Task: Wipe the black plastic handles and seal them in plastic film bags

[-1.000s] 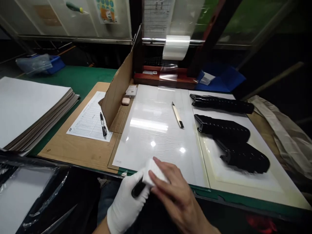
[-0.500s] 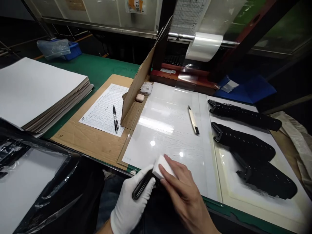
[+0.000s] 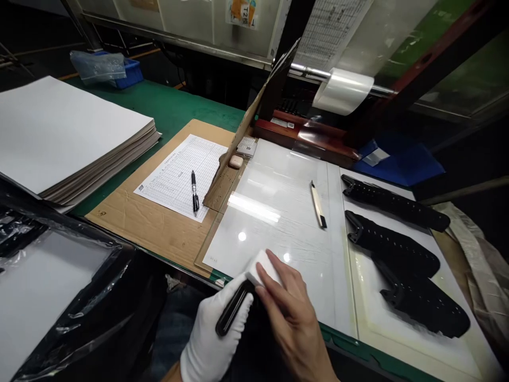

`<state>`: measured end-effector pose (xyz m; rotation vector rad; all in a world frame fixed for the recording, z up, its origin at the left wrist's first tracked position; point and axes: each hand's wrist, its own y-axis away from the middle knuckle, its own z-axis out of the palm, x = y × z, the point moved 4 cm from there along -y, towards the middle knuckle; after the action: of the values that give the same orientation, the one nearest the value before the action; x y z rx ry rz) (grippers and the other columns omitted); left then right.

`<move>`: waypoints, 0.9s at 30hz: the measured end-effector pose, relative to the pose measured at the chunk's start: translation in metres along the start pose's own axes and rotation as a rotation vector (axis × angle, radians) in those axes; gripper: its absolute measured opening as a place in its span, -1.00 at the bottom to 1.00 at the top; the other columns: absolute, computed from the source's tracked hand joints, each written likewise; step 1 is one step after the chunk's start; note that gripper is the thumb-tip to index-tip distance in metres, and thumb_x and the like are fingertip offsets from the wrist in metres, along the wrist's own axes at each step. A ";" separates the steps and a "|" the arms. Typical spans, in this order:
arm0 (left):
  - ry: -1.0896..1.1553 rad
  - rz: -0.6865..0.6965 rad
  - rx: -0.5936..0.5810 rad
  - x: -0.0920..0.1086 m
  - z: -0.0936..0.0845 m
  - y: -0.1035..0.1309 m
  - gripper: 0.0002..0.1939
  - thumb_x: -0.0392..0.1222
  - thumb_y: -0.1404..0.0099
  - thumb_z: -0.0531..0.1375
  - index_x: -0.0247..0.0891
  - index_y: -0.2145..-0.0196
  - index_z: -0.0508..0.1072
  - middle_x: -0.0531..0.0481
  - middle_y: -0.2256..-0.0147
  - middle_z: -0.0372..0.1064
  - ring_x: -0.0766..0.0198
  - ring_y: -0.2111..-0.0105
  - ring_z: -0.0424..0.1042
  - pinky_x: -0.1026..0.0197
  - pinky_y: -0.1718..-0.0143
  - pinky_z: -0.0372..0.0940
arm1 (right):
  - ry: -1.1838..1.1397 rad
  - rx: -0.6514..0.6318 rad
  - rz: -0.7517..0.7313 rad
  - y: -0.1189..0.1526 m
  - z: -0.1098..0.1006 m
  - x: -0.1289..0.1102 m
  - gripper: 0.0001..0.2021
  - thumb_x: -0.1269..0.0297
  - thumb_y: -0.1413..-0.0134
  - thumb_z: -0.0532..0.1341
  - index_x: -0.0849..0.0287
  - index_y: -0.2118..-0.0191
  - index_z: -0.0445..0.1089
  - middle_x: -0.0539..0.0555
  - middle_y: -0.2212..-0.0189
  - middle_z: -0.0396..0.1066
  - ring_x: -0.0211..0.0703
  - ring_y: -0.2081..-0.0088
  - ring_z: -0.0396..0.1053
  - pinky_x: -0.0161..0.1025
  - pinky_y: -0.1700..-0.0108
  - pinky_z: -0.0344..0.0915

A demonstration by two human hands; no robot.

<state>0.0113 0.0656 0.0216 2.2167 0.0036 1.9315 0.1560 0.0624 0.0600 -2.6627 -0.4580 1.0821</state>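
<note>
At the table's front edge, my left hand, in a white glove, is closed round a black part with a rounded, glossy end. The rest of that part is hidden by my hands. Just to its right, my bare right hand grips a white block between thumb and fingers, close against the black part. Beyond the hands lies a glass-covered white sheet, with a cutter knife on it.
Several black parts lie on the right board. Left are a pen on a printed form, a stack of white sheets and an upright cardboard piece. A film roll hangs behind.
The camera view has turned and shifted slightly. My right hand and the white block have moved a little left and closer over the black part, which my left hand still holds.
</note>
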 end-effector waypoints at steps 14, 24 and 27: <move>-0.010 -0.025 0.142 0.036 -0.021 0.003 -0.59 0.01 -0.35 0.26 -0.17 -0.09 0.51 -0.05 -0.03 0.56 0.05 -0.05 0.54 0.19 -0.12 0.42 | -0.351 0.179 0.307 -0.078 -0.017 0.032 -0.67 0.04 -0.35 0.18 -0.07 -0.13 0.47 0.07 -0.30 0.26 0.06 -0.35 0.12 0.21 -0.35 0.10; 0.348 -0.400 -0.347 0.067 0.076 -0.028 -0.60 0.21 -0.24 0.29 -0.22 0.34 0.48 0.10 0.62 0.40 0.28 0.65 0.36 0.26 0.55 0.31 | -0.051 0.986 0.689 0.222 -0.035 0.126 -0.79 0.15 -0.31 0.23 0.14 0.10 0.52 0.09 0.29 0.52 -0.10 0.30 0.48 -0.19 0.30 0.45; 0.240 -0.318 -0.537 0.088 0.149 -0.043 -0.57 0.22 -0.23 0.29 -0.24 0.27 0.51 0.09 0.63 0.39 0.26 0.67 0.36 0.26 0.59 0.29 | -0.044 1.183 0.882 0.247 -0.050 0.176 -0.66 0.06 -0.35 0.19 0.22 -0.04 0.39 0.10 0.15 0.47 -0.16 0.24 0.47 -0.15 0.21 0.47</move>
<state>0.1756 0.0975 0.0825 1.5336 -0.1068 1.7509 0.3600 -0.1054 -0.0972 -1.6659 1.1174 1.0558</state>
